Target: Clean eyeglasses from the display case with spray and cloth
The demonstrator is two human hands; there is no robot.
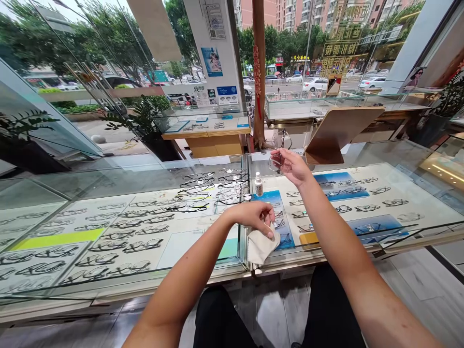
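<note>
My right hand (292, 166) is raised above the glass counter, its fingers closed on a pair of thin-rimmed eyeglasses (282, 141) held tilted on end. Lower and to the left, my left hand (258, 216) grips a pale cleaning cloth (261, 245), which hangs down by the counter's front edge. Between the two hands a small white spray bottle (258, 184) stands upright on the glass. Left of the bottle, several dark-framed eyeglasses (195, 191) lie in two columns on the counter top.
The glass display counter (210, 232) runs across in front of me, with rows of eyeglasses inside. A brown tilted board (340, 133), perhaps a mirror's back, stands at the right. Farther off are a wooden post (258, 72), another display case (206, 133) and potted plants (145, 118).
</note>
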